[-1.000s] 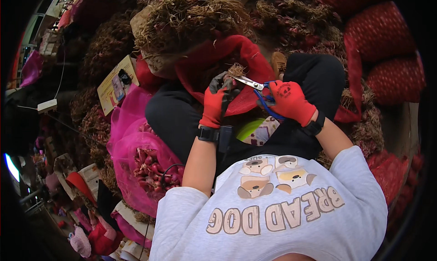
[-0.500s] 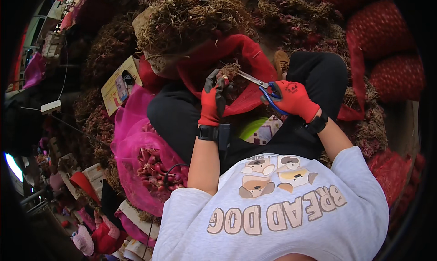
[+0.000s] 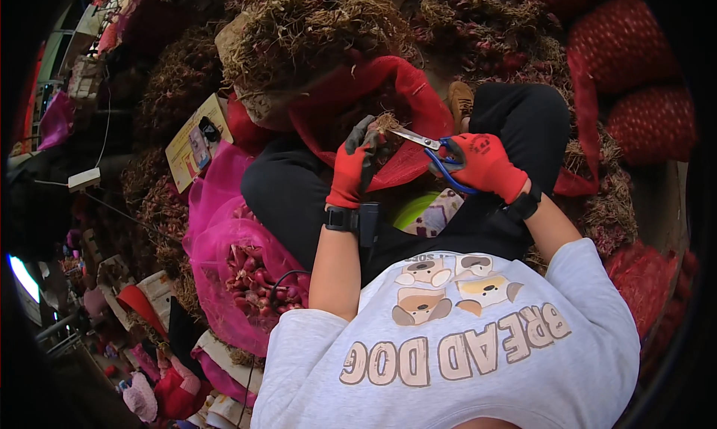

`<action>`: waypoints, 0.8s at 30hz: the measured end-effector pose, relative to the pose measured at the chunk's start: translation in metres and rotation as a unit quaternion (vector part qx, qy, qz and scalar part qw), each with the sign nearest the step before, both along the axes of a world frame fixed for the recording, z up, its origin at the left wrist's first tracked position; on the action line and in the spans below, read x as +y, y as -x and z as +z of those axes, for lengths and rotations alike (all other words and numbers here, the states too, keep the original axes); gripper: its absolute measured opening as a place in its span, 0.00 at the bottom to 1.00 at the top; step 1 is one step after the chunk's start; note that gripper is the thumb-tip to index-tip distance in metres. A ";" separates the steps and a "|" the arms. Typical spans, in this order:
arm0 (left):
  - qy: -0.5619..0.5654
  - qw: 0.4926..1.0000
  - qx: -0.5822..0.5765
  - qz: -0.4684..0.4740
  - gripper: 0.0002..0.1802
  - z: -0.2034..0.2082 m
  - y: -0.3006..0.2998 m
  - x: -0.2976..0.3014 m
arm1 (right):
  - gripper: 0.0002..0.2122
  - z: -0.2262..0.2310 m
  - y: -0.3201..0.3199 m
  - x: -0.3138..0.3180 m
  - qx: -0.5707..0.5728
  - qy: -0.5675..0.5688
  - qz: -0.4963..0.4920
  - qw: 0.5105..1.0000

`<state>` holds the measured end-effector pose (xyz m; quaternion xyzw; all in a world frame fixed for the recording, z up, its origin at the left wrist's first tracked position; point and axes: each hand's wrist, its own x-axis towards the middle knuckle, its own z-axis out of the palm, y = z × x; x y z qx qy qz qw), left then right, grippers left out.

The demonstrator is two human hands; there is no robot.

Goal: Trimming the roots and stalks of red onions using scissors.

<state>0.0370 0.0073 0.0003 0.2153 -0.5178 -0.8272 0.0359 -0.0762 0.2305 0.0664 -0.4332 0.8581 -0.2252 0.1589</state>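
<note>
scissors [image 3: 432, 143] in the head view, gripped by the right hand [image 3: 484, 164], long axis slanting, blades pointing leftward and slightly forward to the left hand [image 3: 354, 161]! that hand pinches a rooty shallot [image 3: 388, 122], right at the tips. beneath and beyond both hands, a red mesh bag [image 3: 414, 93]; farther, heaped shallots [image 3: 314, 29]. left of them, a pink net bag [image 3: 205, 238]. fingers hide most of the bulb; blade contact, can't tell.

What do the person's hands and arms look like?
The left hand and right hand wear red gloves with dark grey finger parts. Dark print marks the back of the right glove. Each wrist has a black band, and the short sleeves are light grey.
</note>
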 end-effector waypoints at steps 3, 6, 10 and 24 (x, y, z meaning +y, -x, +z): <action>0.010 0.999 -0.019 -0.040 0.23 0.011 -0.002 0.000 | 0.23 -0.006 0.006 0.004 0.053 0.017 0.034 0.998; 0.025 0.997 0.007 -0.068 0.23 0.018 -0.002 0.000 | 0.24 -0.005 0.007 0.003 0.059 0.011 0.055 0.997; 0.062 0.994 0.007 -0.091 0.23 0.013 -0.005 -0.008 | 0.24 -0.009 0.006 -0.004 0.088 -0.010 0.090 0.992; 0.014 0.999 0.017 0.029 0.26 -0.013 0.002 -0.003 | 0.23 -0.039 0.016 -0.017 -0.046 -0.151 -0.011 0.987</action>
